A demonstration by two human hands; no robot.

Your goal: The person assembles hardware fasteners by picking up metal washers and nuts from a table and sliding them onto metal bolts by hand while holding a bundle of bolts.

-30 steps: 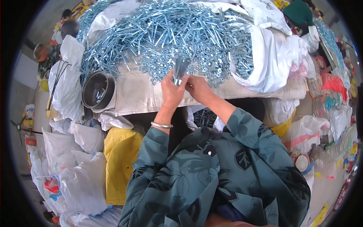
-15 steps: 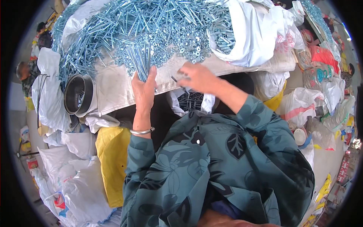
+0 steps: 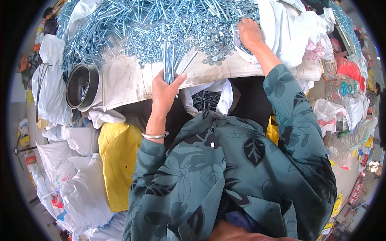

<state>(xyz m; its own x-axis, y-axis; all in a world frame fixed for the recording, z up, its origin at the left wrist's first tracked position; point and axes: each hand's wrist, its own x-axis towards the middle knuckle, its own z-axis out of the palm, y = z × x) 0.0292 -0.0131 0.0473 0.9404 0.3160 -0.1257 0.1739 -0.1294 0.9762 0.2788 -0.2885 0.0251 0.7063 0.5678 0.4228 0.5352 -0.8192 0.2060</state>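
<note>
Our left hand [image 3: 164, 89] grasps a fan of metal rods [image 3: 171, 56]. Our right hand [image 3: 250, 34], white sack [image 3: 277, 36] alongside it, looks half-curled; we cannot make out its grip.

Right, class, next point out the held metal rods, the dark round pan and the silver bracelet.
Held metal rods [image 3: 170, 60]: head view, on the middle of the bundle.
Dark round pan [image 3: 94, 82]: head view, on its side wall.
Silver bracelet [image 3: 155, 136]: head view, on the middle of its band.

Silvery-blue rods [image 3: 168, 58] in the left fingers [image 3: 179, 81]; white sack [image 3: 277, 34] beside the right fingers [image 3: 244, 23]; teal shirt [image 3: 195, 160] with dark leaf print.
</note>
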